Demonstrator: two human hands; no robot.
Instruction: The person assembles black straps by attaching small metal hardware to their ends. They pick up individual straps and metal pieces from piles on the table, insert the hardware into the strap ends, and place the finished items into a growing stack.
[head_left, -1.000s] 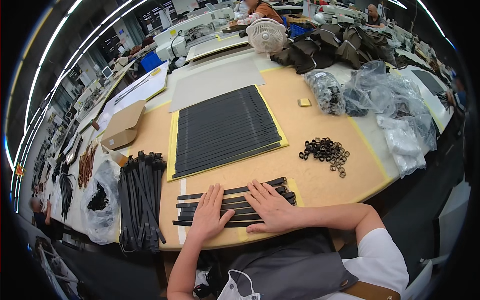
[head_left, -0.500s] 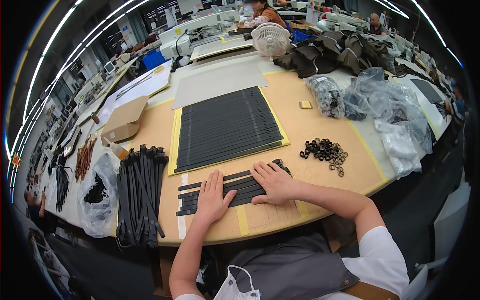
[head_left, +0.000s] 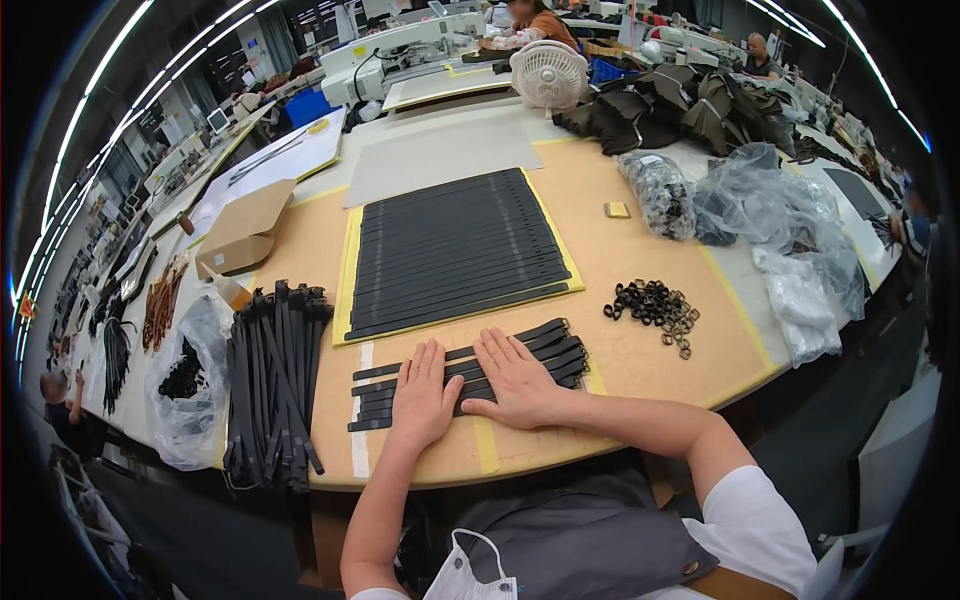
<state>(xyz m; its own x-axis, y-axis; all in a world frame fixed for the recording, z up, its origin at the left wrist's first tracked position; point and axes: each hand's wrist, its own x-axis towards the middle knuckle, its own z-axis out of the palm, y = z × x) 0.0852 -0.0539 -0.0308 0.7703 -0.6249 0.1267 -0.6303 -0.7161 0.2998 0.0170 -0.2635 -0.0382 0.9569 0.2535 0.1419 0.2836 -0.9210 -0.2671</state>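
Several black straps (head_left: 545,350) lie side by side across the near part of the table, their buckle ends at the right. Flat on their left half rests my left hand (head_left: 425,393), fingers stretched out. My right hand (head_left: 515,380) lies open on the same straps, close beside the left. Parts of the straps are hidden beneath both palms. Just beyond, a yellow-edged board (head_left: 345,300) carries a close-set row of black straps (head_left: 450,250). A thick bundle of black straps (head_left: 275,380) sits left of my left hand.
Small dark metal loops (head_left: 655,310) are heaped to the right, with a small yellow block (head_left: 616,210) beyond. Clear plastic bags (head_left: 790,240) cover the right side. At left are a cardboard box (head_left: 245,228), a glue bottle (head_left: 225,287) and a plastic bag (head_left: 190,400). A fan (head_left: 549,75) stands far back.
My right hand has slid left along the straps toward my left hand, uncovering their buckle ends. My left hand stays nearly in place. The view has shifted slightly.
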